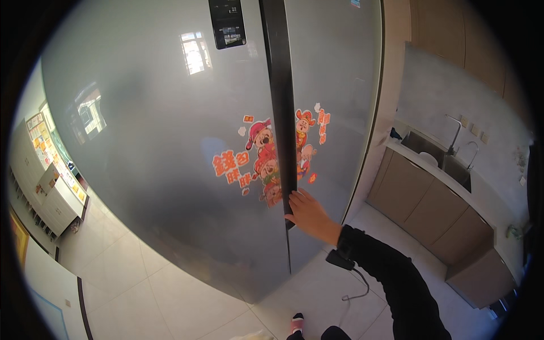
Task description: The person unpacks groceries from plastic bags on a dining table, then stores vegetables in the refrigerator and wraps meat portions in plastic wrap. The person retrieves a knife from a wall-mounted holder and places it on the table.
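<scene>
A large grey two-door refrigerator (pixel 170 170) with a glossy front stands before me, its doors closed. My right hand (pixel 308 214) rests at the lower part of the dark vertical handle strip (pixel 281 106) between the doors, fingers bent against its right edge; whether they grip it is hidden. Cartoon stickers (pixel 265 163) in red and orange flank the strip just above the hand. High on the left door sits a black control panel (pixel 228 23). A black device with a cable (pixel 340 260) hangs below my right wrist. My left hand is out of view.
To the right, a counter holds a steel double sink (pixel 457 172) with a faucet (pixel 454 131) and a white bowl (pixel 428 159), above brown cabinets (pixel 418 199). A white cabinet (pixel 55 208) stands far left. My foot (pixel 297 324) is on the tiled floor (pixel 204 306).
</scene>
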Action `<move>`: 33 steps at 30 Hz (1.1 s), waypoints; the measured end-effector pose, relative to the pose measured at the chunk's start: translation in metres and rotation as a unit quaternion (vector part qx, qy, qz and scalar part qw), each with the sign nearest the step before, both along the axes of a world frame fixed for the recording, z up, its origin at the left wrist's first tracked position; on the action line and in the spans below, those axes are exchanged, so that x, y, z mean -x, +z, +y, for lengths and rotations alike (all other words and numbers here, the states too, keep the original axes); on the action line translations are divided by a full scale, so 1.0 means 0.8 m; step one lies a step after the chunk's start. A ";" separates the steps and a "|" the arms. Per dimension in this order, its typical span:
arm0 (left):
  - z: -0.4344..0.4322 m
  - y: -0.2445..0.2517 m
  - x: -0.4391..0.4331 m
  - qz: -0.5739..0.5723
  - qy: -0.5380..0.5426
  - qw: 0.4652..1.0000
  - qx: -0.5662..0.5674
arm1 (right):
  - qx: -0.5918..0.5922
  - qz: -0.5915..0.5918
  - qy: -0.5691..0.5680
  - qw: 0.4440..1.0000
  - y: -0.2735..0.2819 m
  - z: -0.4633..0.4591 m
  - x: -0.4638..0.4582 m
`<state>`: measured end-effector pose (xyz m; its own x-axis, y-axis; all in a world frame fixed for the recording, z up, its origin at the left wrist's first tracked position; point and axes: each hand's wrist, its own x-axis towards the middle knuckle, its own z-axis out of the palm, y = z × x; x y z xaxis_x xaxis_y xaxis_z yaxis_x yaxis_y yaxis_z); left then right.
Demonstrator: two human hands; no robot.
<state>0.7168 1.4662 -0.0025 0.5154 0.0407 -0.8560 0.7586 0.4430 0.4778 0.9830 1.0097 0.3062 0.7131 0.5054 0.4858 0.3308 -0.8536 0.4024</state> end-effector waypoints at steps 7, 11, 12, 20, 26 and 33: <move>-0.061 0.007 -0.016 -0.030 0.016 0.999 0.014 | 0.039 0.110 -0.053 0.992 -0.044 -0.004 -0.127; -0.081 0.031 0.024 -0.056 0.059 0.997 0.002 | 0.054 0.263 -0.067 0.961 -0.059 -0.013 -0.119; -0.094 0.040 0.022 -0.078 0.034 0.996 -0.024 | 0.021 0.345 -0.064 0.936 -0.060 -0.015 -0.113; -0.194 0.102 0.002 -0.101 -0.028 0.992 -0.071 | 0.010 0.267 -0.058 0.962 -0.074 -0.201 0.019; -0.221 0.097 0.029 -0.144 0.007 0.988 -0.050 | -0.009 0.032 0.154 0.988 -0.011 -0.091 -0.050; -0.265 0.106 0.063 -0.122 0.024 0.989 -0.082 | -0.062 -0.046 0.088 0.993 -0.008 -0.029 -0.112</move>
<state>0.6668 1.2542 0.0825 0.6998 0.1977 -0.6864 0.5923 0.3765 0.7123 1.0726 0.9868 0.2999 0.5687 0.5507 0.6110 0.4461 -0.8306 0.3334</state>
